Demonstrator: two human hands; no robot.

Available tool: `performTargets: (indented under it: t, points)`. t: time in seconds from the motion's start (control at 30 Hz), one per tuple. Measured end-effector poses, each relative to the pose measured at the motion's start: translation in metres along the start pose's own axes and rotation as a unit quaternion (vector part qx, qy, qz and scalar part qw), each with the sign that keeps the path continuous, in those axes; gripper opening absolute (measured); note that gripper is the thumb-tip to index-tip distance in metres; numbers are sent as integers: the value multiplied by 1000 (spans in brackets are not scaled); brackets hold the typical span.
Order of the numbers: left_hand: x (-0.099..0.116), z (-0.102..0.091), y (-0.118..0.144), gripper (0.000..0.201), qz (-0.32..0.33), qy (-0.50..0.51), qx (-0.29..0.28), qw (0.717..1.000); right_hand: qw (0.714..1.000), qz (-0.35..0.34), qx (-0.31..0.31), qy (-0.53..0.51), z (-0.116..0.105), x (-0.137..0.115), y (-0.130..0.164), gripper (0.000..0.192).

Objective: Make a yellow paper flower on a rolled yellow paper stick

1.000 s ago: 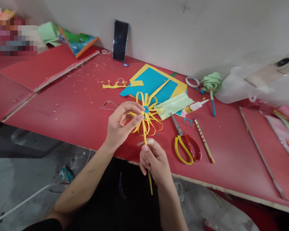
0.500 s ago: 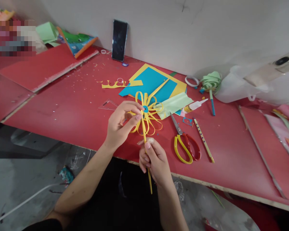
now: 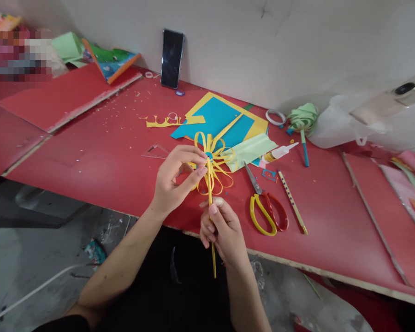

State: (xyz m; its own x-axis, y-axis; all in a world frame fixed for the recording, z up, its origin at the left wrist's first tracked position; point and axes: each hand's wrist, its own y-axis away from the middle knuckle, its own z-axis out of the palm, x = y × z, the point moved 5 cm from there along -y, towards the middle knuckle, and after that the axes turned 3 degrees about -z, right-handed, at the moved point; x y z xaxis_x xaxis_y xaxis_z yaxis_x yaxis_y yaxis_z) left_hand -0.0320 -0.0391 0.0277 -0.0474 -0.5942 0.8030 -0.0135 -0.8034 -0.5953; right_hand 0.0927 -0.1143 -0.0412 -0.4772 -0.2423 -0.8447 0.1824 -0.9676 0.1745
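Right hand (image 3: pixel 224 231) pinches stick (image 3: pixel 210 185); left hand (image 3: pixel 168 179) at its tip, pinch unclear. Probably light, crushable; hold mid-length, gently.

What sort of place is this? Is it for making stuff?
It looks like a craft spot, though I can't tell whether at home or school. The scissors, glue and paper flower suggest it.

Right hand (image 3: pixel 224 230) gripped a slim yellow stick (image 3: pixel 209 186), its upper end just beside the left hand (image 3: pixel 175 177), thumb and forefinger parted. Yellow paper-loop flower (image 3: pixel 210 155) showed beyond; scissors (image 3: pixel 258 188) and pencil (image 3: pixel 292 202) lay rightward.
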Motion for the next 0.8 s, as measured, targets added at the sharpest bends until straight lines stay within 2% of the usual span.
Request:
performTargets:
  t: [0.17,0.37,0.57,0.8]
  points:
    - [5,-4,0,10,36,-45,30,998,1000,-6,-2,-8,1,-1,0,16]
    - [2,-7,1,8,3,-14,38,999,1000,-3,-4,-11,1,0,1,16]
    - [3,-9,0,5,11,-8,74,997,1000,-3,-6,-7,1,0,0,16]
    - [0,-7,-2,17,8,-31,45,998,999,-10,-6,34,3,2,-1,17]
